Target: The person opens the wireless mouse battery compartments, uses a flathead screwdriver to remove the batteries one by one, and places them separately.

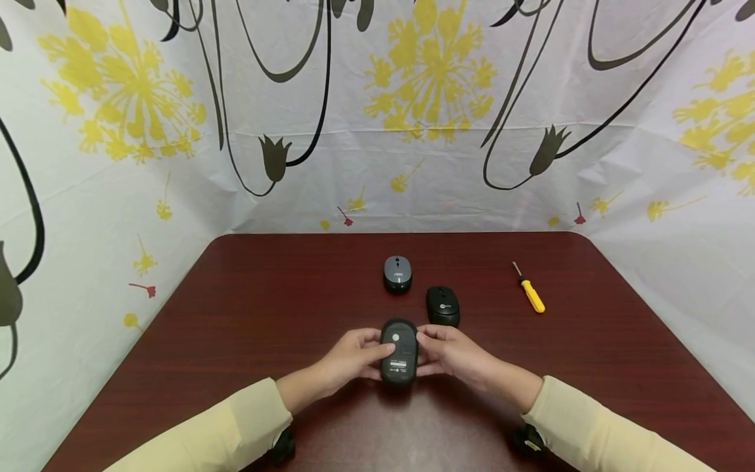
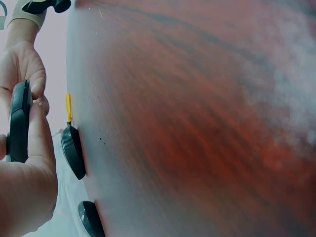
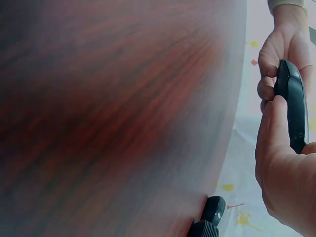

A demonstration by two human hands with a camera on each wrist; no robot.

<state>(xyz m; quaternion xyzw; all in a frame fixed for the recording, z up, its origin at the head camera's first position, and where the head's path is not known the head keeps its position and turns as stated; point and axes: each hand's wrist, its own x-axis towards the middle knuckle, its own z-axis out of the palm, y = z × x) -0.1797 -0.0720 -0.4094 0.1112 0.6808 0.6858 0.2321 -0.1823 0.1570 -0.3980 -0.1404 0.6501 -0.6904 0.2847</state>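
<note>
A dark computer mouse [image 1: 400,368] is held above the table's near middle, its underside with a pale label and a round light spot turned up toward the head camera. My left hand [image 1: 351,359] grips its left side, thumb lying over the underside. On the opposite edge, my right hand [image 1: 454,354] pinches it, thumb near the upper right corner. Both wrist views show the mouse [image 2: 19,129] edge-on between the two hands, clear of the tabletop. Just beyond the right hand sits a black mouse [image 1: 442,305], its near end close to the fingers. The held mouse's top is hidden.
Farther back on the dark red table [image 1: 283,282] stands a grey-and-black mouse [image 1: 398,271]. A screwdriver [image 1: 533,297] with a yellow handle lies at the right. A white cloth [image 1: 330,177] with printed flowers hangs behind the table and along both sides.
</note>
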